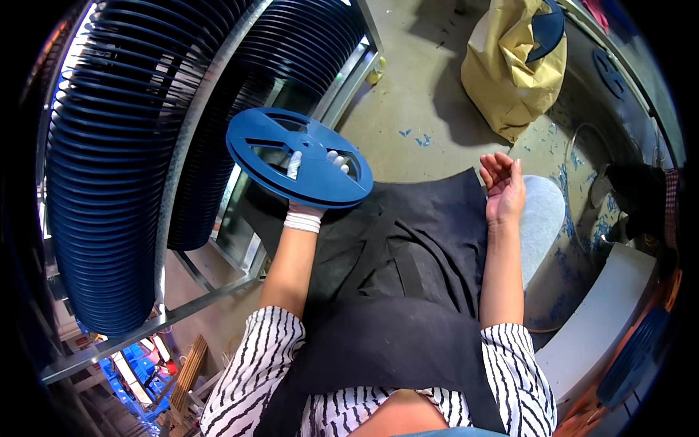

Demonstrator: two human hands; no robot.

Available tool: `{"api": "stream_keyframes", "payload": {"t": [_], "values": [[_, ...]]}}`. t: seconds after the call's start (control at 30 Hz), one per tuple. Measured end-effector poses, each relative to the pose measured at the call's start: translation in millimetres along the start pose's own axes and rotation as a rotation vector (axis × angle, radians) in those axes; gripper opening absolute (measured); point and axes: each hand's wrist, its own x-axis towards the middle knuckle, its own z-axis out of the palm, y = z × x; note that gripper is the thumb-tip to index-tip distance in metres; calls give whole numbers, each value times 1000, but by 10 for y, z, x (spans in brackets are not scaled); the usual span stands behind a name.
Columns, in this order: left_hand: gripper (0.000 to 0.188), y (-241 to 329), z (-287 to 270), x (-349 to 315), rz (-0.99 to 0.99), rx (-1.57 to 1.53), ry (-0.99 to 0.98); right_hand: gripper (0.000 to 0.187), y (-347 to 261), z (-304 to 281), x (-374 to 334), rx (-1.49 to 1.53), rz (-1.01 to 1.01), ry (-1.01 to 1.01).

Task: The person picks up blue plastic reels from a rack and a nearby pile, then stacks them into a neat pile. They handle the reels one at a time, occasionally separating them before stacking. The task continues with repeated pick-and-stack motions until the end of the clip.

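Observation:
A round blue plastic reel point(280, 125) with cut-out windows is held tilted at the left, above my lap. My left hand point(295, 166), in a white glove, grips it from beneath; gloved fingertips show through the windows. Part of that hand is hidden behind the reel. My right hand point(504, 188) is bare and holds nothing, its palm turned up and fingers loosely curled but apart. It hangs beside my right knee, near the edge of the black apron point(429, 240).
On the left a metal rack point(191, 138) carries long rows of blue reels point(109, 189). Ahead to the right stands a yellowish sack point(510, 80) with a blue piece point(547, 33) in its mouth. Blue scraps point(564, 178) litter the floor. A white panel point(601, 320) stands at the right.

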Motion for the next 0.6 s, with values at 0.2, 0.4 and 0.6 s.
{"api": "stream_keyframes", "payload": {"t": [0.2,0.4,0.6], "values": [[75,681,264,650,208,282,336,41,86,34,78,-52,63,11],[62,1293,127,1297,340,360,431,39,200,85,125,-162,185,19],[54,1837,-19,1813,487,371,318,36,307,139,147,-267,311,-30]]}}
